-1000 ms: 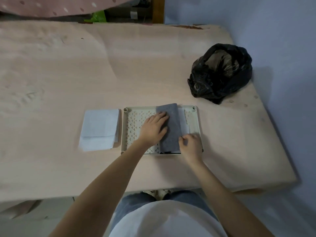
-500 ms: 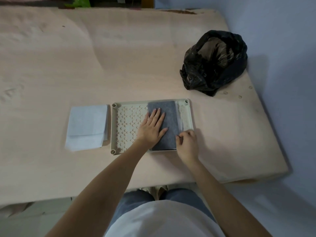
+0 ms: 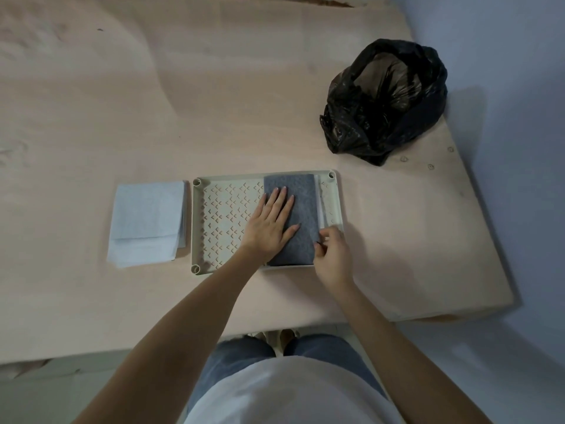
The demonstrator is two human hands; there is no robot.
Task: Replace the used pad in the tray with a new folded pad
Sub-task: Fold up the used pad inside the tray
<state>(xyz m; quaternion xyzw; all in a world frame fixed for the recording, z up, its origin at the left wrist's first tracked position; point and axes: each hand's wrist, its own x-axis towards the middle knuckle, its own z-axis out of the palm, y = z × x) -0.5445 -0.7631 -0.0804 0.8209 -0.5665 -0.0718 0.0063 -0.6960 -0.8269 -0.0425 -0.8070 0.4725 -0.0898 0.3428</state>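
**Two hands at the tray: pad exchange under way**

Half of the tray (image 3: 227, 223) floor, the part left of the pad, lies bare and shows its cut-out pattern; the dark grey pad (image 3: 301, 206) covers the right part, folded into a strip. The left hand (image 3: 269, 223) rests flat on the grey pad with fingers straight, pressing it down. The right hand (image 3: 331, 255), at the tray's near right corner, pinches a pale, thin layer (image 3: 322, 209) along the pad's right edge. A folded white pad (image 3: 146, 223) lies on the tabletop (image 3: 214, 102) just left of the tray, untouched. A black bag (image 3: 385, 99) sits open, well beyond the tray's far right corner. Judged from this layout, the used pad is folded but not yet lifted out; removal, discarding and laying the white pad remain.
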